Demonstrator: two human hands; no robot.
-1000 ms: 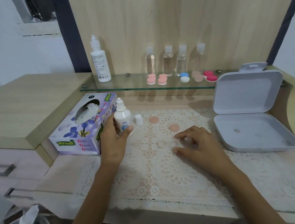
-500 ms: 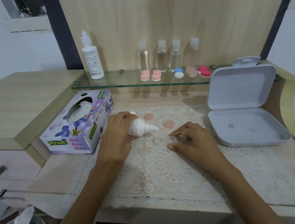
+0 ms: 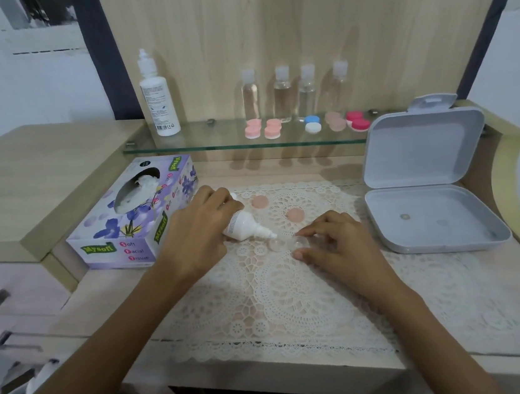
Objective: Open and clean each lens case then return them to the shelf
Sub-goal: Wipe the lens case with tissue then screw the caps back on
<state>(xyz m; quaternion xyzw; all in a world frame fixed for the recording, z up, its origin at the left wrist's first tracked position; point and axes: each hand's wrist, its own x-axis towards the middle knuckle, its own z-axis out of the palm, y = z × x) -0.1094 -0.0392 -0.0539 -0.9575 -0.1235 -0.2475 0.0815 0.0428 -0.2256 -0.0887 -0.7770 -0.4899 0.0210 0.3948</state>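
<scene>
An open clear lens case [image 3: 286,245] lies on the lace mat [image 3: 283,292], its two peach caps [image 3: 259,202] [image 3: 295,215] set apart behind it. My left hand [image 3: 196,234] grips a small white dropper bottle [image 3: 246,227], tipped sideways with the nozzle over the case's left well. My right hand [image 3: 336,243] pinches the case's right well with thumb and forefinger. Several closed lens cases sit on the glass shelf [image 3: 199,143]: pink [image 3: 253,130], pink [image 3: 273,128], blue and white [image 3: 312,124], peach [image 3: 335,120], red [image 3: 357,120].
A tissue box [image 3: 133,219] stands left of the mat. An open grey plastic box [image 3: 426,176] sits at the right. On the shelf are a tall white solution bottle [image 3: 158,101] and several small clear bottles [image 3: 282,96]. Drawers lie to the left.
My left hand has tipped the dropper bottle from upright to sideways and brought its nozzle down over the case. My right hand has closed onto the case.
</scene>
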